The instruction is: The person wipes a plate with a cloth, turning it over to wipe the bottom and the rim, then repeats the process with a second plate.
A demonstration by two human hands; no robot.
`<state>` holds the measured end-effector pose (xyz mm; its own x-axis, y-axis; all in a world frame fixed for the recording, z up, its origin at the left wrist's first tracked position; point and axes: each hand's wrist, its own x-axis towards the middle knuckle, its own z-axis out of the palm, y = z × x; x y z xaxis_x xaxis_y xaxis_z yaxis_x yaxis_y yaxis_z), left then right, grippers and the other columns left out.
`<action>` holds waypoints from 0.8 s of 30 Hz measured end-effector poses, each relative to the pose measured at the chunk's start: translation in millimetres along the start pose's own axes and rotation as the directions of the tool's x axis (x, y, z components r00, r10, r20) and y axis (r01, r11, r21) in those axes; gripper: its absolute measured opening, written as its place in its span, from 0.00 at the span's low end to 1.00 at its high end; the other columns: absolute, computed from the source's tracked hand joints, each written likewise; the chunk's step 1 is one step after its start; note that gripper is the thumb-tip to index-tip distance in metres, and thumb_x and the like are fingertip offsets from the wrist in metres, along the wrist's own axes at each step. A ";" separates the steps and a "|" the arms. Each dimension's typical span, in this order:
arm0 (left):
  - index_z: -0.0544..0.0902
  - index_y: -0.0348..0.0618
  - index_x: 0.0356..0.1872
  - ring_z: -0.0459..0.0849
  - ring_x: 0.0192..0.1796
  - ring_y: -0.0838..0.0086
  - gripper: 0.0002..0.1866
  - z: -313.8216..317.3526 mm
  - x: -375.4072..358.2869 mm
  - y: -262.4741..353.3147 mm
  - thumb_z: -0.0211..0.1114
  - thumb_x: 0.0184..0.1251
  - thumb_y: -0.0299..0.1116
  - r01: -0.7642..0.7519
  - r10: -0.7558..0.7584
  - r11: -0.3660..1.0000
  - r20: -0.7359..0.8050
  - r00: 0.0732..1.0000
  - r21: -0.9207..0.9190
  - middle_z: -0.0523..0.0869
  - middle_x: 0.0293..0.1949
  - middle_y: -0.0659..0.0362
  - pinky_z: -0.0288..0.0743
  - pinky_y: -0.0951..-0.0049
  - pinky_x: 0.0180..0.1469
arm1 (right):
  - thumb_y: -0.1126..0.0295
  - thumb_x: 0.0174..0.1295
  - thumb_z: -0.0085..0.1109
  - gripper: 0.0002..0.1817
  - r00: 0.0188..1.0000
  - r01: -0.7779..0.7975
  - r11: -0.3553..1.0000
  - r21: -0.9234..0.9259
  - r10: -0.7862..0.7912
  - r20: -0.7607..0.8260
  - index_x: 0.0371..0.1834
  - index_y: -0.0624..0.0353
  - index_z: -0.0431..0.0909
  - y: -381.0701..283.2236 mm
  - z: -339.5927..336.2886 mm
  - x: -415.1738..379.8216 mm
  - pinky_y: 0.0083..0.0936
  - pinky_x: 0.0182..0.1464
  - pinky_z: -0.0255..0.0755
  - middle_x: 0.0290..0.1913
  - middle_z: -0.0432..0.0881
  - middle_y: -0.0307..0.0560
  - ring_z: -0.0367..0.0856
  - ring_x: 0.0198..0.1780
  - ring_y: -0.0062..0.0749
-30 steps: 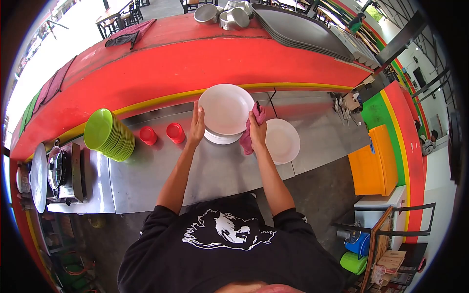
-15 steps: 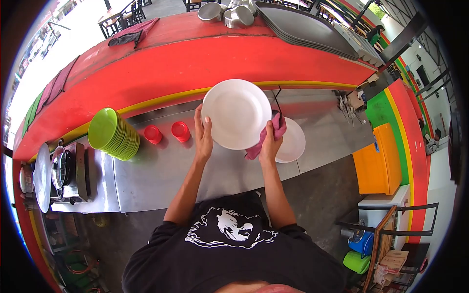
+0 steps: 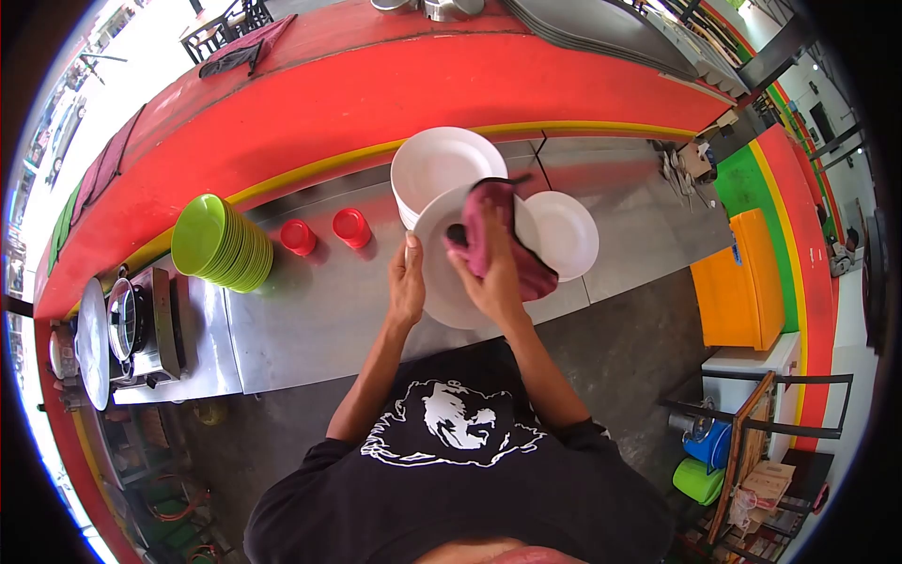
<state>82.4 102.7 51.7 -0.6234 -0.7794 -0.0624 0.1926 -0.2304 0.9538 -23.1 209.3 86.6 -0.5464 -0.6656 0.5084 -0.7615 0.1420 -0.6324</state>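
A white plate (image 3: 440,268) is held tilted in front of me, with my left hand (image 3: 407,282) gripping its left edge. My right hand (image 3: 494,282) presses a maroon cloth (image 3: 503,235) with dark edging against the plate's right part, and the cloth hides that side. Just behind is a stack of white plates (image 3: 446,164), partly covered by the held one. Another white plate (image 3: 566,235) lies on the steel table (image 3: 329,329) to the right of the cloth.
Green bowls (image 3: 211,240) are stacked at the left, beside two red containers (image 3: 351,227). A stove with a lidded pan (image 3: 125,320) stands farther left. Behind runs a red ledge (image 3: 376,103) bearing grey trays (image 3: 601,42). Utensils (image 3: 678,174) lie at the far right.
The held plate has come down and nearer, uncovering the plate stack behind. My right hand has moved with the cloth from the plate's right edge onto its face. The view has shifted slightly.
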 end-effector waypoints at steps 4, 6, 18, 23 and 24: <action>0.80 0.32 0.60 0.77 0.51 0.80 0.29 2.7 0.9 11.5 0.49 0.84 0.52 -0.079 0.079 0.997 -0.025 0.997 -0.021 0.85 0.50 0.60 0.72 0.76 0.56 | 0.56 0.66 0.63 0.48 0.945 0.080 0.996 -0.041 -0.063 0.321 0.81 0.67 0.47 -16.3 23.3 -26.0 0.47 0.80 0.44 0.82 0.46 0.67 0.44 0.83 0.60; 0.79 0.31 0.61 0.78 0.54 0.77 0.30 -6.6 5.7 18.5 0.49 0.84 0.52 -0.085 0.084 0.996 -0.045 0.995 -0.008 0.85 0.52 0.58 0.71 0.74 0.59 | 0.52 0.67 0.61 0.49 0.879 0.043 0.992 0.118 -0.094 0.468 0.81 0.67 0.46 -25.3 15.3 -37.2 0.47 0.81 0.42 0.82 0.46 0.66 0.43 0.83 0.59; 0.82 0.34 0.59 0.80 0.45 0.81 0.27 -8.2 -4.1 30.2 0.52 0.82 0.51 -0.094 0.099 0.987 -0.026 0.995 0.134 0.86 0.44 0.61 0.75 0.78 0.47 | 0.41 0.69 0.51 0.49 0.975 0.035 0.988 -0.153 0.000 0.223 0.81 0.65 0.48 10.3 26.6 -4.9 0.47 0.81 0.39 0.83 0.46 0.62 0.42 0.84 0.53; 0.84 0.31 0.51 0.71 0.38 0.86 0.27 -6.1 -1.9 40.8 0.52 0.83 0.51 -0.110 0.114 0.993 -0.156 0.981 0.035 0.80 0.33 0.68 0.67 0.82 0.40 | 0.40 0.69 0.51 0.50 0.950 -0.006 0.980 -0.197 0.067 0.304 0.82 0.66 0.46 13.2 14.4 -38.4 0.47 0.81 0.42 0.83 0.46 0.62 0.42 0.84 0.55; 0.84 0.31 0.51 0.71 0.38 0.86 0.27 -5.8 -0.7 39.8 0.52 0.83 0.50 -0.130 0.144 0.987 -0.170 0.975 0.091 0.80 0.33 0.68 0.67 0.82 0.40 | 0.42 0.69 0.52 0.50 0.929 -0.037 0.995 -0.089 0.067 0.364 0.82 0.66 0.45 7.7 13.8 -47.5 0.47 0.81 0.41 0.83 0.45 0.62 0.40 0.84 0.55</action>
<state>94.9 90.7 88.1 -0.4514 -0.8919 0.0268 0.2025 -0.0732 0.9765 1.7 231.9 49.5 -0.4317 -0.8754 0.2173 -0.7688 0.2311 -0.5963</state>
